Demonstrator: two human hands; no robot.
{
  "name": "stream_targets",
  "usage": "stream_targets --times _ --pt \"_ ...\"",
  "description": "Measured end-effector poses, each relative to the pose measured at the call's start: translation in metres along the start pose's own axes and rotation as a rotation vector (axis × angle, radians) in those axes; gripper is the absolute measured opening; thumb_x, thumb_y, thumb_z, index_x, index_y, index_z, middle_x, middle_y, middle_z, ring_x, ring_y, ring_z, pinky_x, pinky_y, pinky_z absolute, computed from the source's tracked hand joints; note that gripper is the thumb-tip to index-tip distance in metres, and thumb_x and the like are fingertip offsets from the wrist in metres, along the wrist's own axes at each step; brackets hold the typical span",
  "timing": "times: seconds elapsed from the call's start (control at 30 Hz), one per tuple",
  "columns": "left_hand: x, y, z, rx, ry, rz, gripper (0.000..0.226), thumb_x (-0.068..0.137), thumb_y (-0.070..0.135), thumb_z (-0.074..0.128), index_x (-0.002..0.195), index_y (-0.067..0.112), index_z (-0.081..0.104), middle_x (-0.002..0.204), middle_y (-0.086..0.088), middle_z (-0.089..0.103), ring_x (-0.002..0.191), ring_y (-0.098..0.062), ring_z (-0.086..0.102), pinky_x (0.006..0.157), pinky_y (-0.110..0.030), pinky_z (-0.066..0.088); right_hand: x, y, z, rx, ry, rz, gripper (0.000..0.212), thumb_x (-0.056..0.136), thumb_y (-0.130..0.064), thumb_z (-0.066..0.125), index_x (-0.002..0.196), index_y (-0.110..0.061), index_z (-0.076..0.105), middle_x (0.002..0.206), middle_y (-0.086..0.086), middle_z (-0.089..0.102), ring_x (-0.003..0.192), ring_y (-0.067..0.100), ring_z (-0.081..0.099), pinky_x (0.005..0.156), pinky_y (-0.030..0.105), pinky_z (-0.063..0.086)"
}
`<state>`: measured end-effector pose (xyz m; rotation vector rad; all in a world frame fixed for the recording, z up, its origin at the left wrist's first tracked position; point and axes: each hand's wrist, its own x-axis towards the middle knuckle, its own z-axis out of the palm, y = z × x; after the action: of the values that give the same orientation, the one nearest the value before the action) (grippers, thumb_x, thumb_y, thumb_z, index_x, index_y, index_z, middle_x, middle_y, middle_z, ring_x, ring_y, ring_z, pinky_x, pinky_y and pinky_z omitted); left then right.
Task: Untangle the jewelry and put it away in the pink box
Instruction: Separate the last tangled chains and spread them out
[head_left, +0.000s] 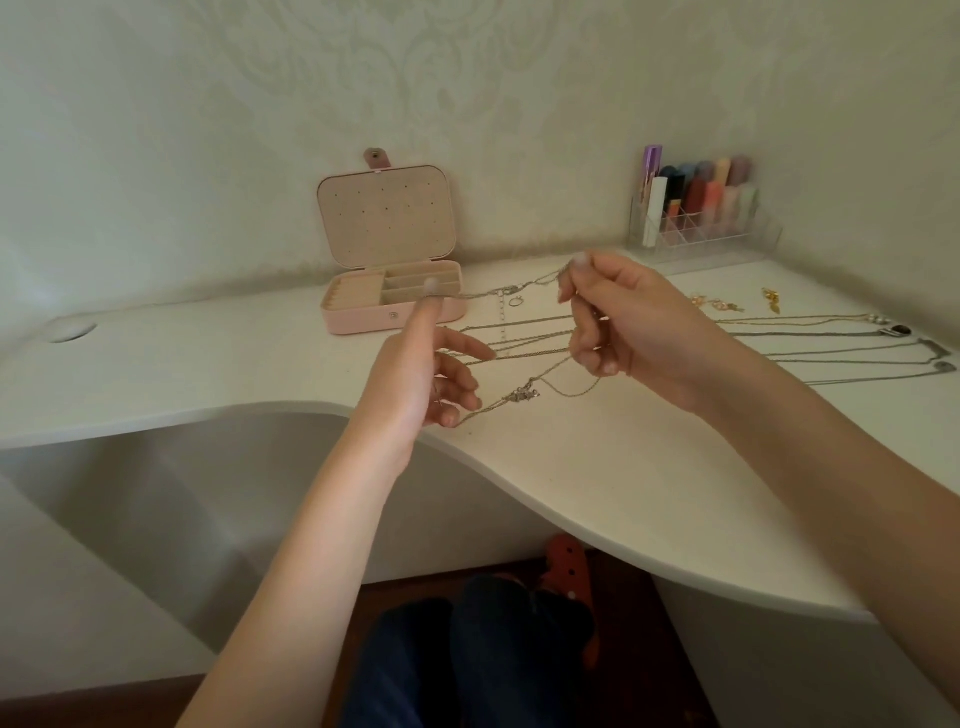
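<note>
Two hands, left hand (415, 374) and right hand (623, 327), stretch tangled chains (519, 353).

Thin metal chains (524, 343), silvery, slightly shiny. Pink box (395, 312) with smooth matt skin like faux leather, soft beige lining inside, small metal snap. White desk (597, 467), smooth, matt. Clear glossy plastic organizer (717, 239). Gold-coloured shiny earrings (771, 300). Pale wallpaper (415, 78) with embossed pattern, matt.

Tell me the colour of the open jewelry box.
Pale pink jewelry box, seen in the head view.
</note>
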<state>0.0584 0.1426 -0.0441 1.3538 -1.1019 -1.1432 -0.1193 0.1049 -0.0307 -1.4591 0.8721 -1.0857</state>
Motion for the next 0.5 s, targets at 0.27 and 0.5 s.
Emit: stream_targets --times 0.27,0.5 --pt "-0.0098 0.0015 0.005 0.256 -0.238 0.072 0.066 0.097 0.054 0.027 0.078 0.015 0.077 0.066 -0.008 0.068 0.044 -0.011 0.032 0.034 -0.015 0.019 0.0009 -0.003 -0.0005 0.118 0.046 -0.034 0.027 0.102 -0.033 0.04 0.086 -0.014 0.051 0.052 0.001 0.044 0.041 0.013 0.046 0.036 0.019 0.029" --pt "-0.0101 0.0011 0.0033 0.279 -0.293 0.073 0.059 0.097 0.051 0.034 0.072 0.018 0.077 0.049 0.0 0.05 0.037 -0.008 0.027 0.038 -0.019 0.018 0.0029 -0.0011 -0.0029 -0.074 0.092 -0.036 0.029 0.102 -0.034 0.04 0.086 -0.015 0.055 0.053 0.001 0.048 0.037 0.011 0.034 0.039 0.017 0.021"
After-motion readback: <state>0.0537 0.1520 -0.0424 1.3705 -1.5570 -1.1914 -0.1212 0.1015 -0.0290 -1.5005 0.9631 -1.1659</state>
